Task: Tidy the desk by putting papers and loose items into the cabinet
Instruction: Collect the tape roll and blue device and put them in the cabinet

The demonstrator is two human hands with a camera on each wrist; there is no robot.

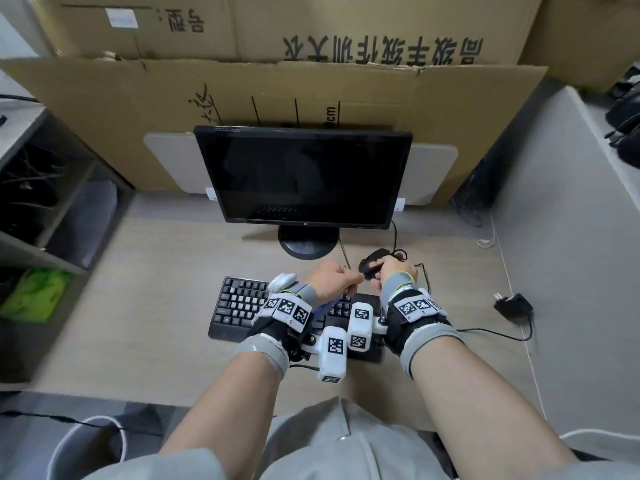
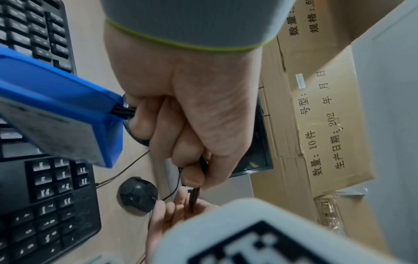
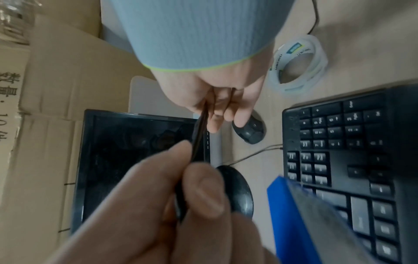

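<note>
My left hand (image 2: 194, 171) pinches a thin black cord (image 2: 195, 196) between thumb and forefinger, above the desk behind the keyboard (image 1: 239, 303). A blue flat case (image 2: 56, 100) hangs from a ring around one of that hand's curled fingers. My right hand (image 3: 221, 114) curls its fingers round the other end of the cord (image 3: 201, 125), just above the black mouse (image 3: 250, 131). In the head view both hands (image 1: 346, 280) (image 1: 377, 271) meet beside the mouse (image 1: 372, 263), and only a sliver of the blue case (image 1: 323, 306) shows.
A dark monitor (image 1: 304, 174) stands behind the hands, with cardboard boxes (image 1: 311, 91) behind it. A clear tape roll (image 3: 298, 66) lies near the mouse. A black plug adapter (image 1: 512, 304) lies at the right. An open shelf unit (image 1: 41, 202) with a green item (image 1: 34, 294) is at the left.
</note>
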